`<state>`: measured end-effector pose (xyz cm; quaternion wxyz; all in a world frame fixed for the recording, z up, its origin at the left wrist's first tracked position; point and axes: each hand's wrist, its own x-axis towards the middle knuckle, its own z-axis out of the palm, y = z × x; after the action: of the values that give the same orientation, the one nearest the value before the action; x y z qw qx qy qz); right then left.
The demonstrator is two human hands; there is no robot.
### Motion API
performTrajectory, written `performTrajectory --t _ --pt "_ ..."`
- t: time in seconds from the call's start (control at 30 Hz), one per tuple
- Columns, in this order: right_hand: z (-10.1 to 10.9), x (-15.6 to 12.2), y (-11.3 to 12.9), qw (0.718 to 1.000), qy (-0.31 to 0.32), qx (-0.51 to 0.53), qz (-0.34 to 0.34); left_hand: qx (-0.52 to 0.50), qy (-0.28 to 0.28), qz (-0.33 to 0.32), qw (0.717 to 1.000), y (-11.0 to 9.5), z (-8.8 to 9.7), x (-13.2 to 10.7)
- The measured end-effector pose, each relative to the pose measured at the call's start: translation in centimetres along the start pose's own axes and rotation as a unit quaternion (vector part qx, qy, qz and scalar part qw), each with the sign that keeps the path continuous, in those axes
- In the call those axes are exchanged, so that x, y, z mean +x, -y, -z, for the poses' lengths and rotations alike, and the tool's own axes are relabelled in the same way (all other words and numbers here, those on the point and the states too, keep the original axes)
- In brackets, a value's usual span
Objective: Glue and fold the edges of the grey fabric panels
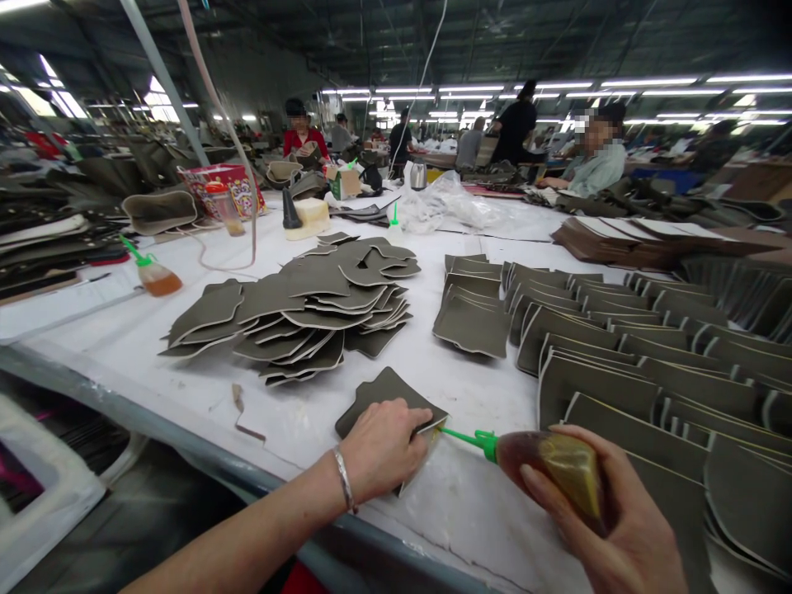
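Note:
My left hand [384, 441] rests on a grey-brown leather-like panel [388, 386] near the table's front edge. Its index finger reaches along the panel's right corner while the other fingers bend over the edge, holding the piece. In my right hand [619, 520] is a squeeze bottle [550, 470] of amber liquid, tipped on its side. The bottle's thin green nozzle points left, with its tip at the panel's edge, where a yellowish wet line shows. Part of the panel is hidden under my left hand.
A loose pile of similar panels [309, 305] lies behind my left hand. Overlapping rows of panels [594, 363] spread on the right. Another amber bottle [159, 279] leans at the left. A thin scrap [247, 421] lies near the front edge. Several people work farther back.

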<state>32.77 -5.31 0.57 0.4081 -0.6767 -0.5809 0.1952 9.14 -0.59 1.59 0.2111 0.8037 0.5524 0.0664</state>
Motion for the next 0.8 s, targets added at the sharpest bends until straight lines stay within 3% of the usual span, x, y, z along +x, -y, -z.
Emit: performTrajectory --t 0.13,0.3,0.5,0.6,0.73,0.8 --pt "0.0 -0.1 0.6 1.0 -0.019 -0.015 -0.005 -0.01 -0.001 -0.001 1.0 0.2 -0.2 0.1" --pt "0.3 0.6 -1.6 0.996 0.07 -0.002 0.046 -0.02 0.004 0.0 1.0 0.2 -0.1 0.1" --pt "-0.1 0.4 -0.5 1.0 0.017 0.023 0.002 -0.022 0.0 0.001 1.0 0.3 -0.1 0.0" --pt "-0.3 -0.4 0.0 0.997 0.057 0.043 -0.011 -0.03 0.003 0.0 1.0 0.3 -0.1 0.0" --pt "0.1 -0.3 -1.5 0.986 0.146 0.075 -0.003 -0.032 -0.001 -0.003 0.999 0.5 -0.1 0.0" --pt "0.2 0.1 -2.2 0.991 0.121 0.06 0.007 -0.033 -0.003 -0.005 0.999 0.5 -0.1 -0.1"
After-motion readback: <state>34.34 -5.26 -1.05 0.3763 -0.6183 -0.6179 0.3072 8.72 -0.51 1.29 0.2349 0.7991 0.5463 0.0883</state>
